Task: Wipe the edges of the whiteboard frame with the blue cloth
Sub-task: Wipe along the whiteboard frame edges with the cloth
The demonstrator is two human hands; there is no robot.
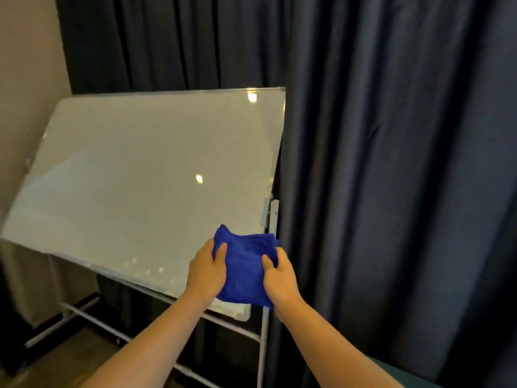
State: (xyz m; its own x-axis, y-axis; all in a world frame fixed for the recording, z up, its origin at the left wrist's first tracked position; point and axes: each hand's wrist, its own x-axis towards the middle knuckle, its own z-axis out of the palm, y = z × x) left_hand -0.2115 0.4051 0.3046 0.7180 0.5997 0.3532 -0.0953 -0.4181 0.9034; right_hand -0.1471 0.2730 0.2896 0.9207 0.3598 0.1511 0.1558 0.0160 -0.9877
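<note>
A whiteboard [134, 175] on a white metal stand is tilted back, its surface bare and reflecting small lights. Its pale frame [275, 152] runs along the right edge and along the bottom edge. A folded blue cloth [244, 271] is held in front of the board's lower right corner. My left hand [205, 271] grips the cloth's left side, thumb on top. My right hand [278, 278] grips its right side. The cloth hides part of the bottom right corner of the frame.
Dark blue curtains [377, 163] hang behind and to the right of the board. A beige wall [25, 65] is at the left. The stand's white legs and crossbars [263, 348] reach down to a wooden floor [64, 362].
</note>
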